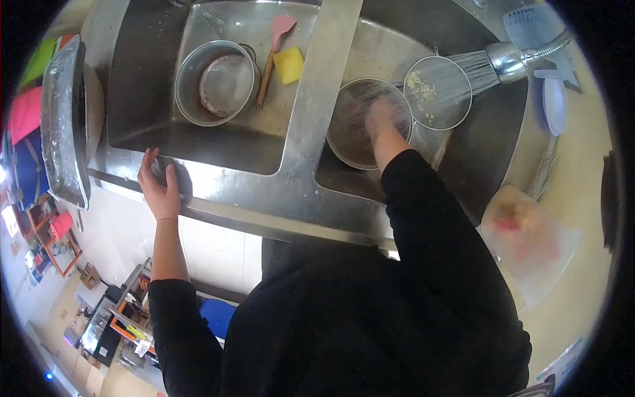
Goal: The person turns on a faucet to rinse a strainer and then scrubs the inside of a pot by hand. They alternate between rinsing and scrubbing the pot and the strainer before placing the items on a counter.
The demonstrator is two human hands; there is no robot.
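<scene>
My left hand (159, 187) rests on the front rim of the steel sink (264, 198), closed on a dark scouring pad (178, 178). In the right basin my right hand (380, 119) is down inside a glass bowl (354, 139), fingers blurred under the water. A spray faucet (509, 59) pours water across a wire mesh strainer (436, 92) holding pale scraps, just right of the bowl. I cannot tell whether the right hand holds anything.
The left basin holds a metal pot (218, 83), a pink spatula with wooden handle (272, 56) and a yellow sponge (289, 65). A metal tray (63, 126) leans at the left. A plastic container (529, 241) and whisk (544, 173) lie on the right counter.
</scene>
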